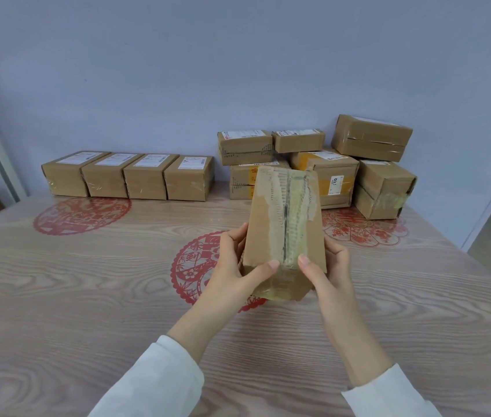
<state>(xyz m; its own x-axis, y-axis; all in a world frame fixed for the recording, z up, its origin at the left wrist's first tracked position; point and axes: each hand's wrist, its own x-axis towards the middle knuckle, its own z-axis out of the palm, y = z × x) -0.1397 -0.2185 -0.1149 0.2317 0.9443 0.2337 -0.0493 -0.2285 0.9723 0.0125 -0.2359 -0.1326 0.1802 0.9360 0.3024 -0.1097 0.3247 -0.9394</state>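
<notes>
You grip the taped box on end between both hands. Your left hand curls round its left side and your right hand round its right, thumbs pressing the near face. It is at mid-bench, with open surface on both sides. The row of boxes and the stacked pile line the far edge.

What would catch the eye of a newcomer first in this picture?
First, the cardboard box in the middle, gripped by the left hand and the right hand, with torn tape along its seam. Behind it, a row of four boxes stands at the wall on the left, and a pile of boxes on the right. Red paper-cut patterns decorate the table.
</notes>
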